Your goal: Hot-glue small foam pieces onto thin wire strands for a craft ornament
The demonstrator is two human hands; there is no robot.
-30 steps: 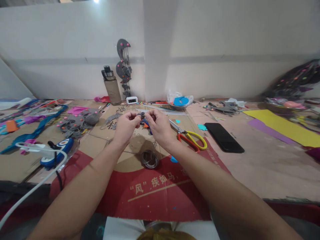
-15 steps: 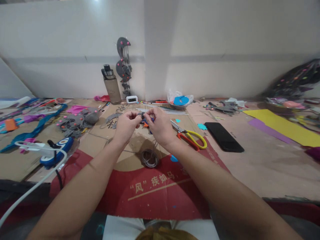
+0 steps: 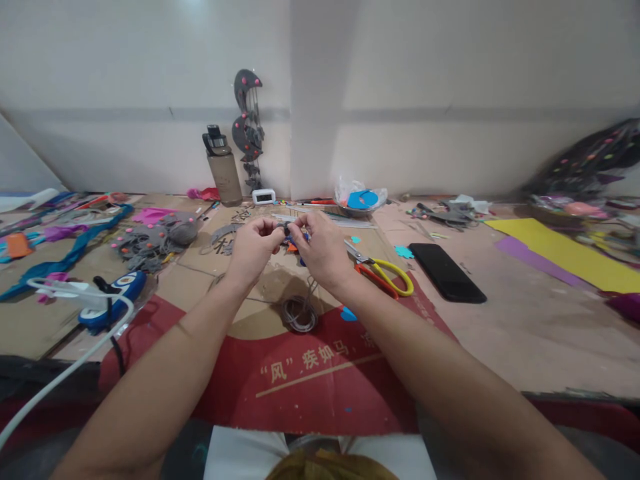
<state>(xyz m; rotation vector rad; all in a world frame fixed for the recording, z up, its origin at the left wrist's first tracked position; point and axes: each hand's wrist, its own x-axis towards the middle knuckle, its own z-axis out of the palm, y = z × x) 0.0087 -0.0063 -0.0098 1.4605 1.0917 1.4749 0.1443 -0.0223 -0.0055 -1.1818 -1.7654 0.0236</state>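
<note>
Close together over the cardboard sheet (image 3: pixel 320 407), my left hand (image 3: pixel 254 248) and my right hand (image 3: pixel 323 252) pinch a small dark grey piece (image 3: pixel 285 228) between their fingertips. It looks like felt, but the fingers cover most of it. Below them lies a coil of thin grey cord (image 3: pixel 300 315); one strand rises toward my right hand and another runs left over the cardboard. Small orange and blue scraps (image 3: pixel 292 248) show just behind the fingers. Beside my right wrist rest scissors (image 3: pixel 393 279) with one yellow and one red handle.
A black phone (image 3: pixel 447 272) lies to the right, near yellow sheet material (image 3: pixel 565 253). On the left are a grey felt heap (image 3: pixel 150 240) with pink dots and a blue device (image 3: pixel 115 300) with a white cable. A bottle (image 3: pixel 224 175) and a grey hanging ornament (image 3: pixel 247 137) are at the wall.
Both hands keep their pinch on the grey piece, with only slight finger shifts. The whole view has tilted a little; nothing on the table has visibly been moved.
</note>
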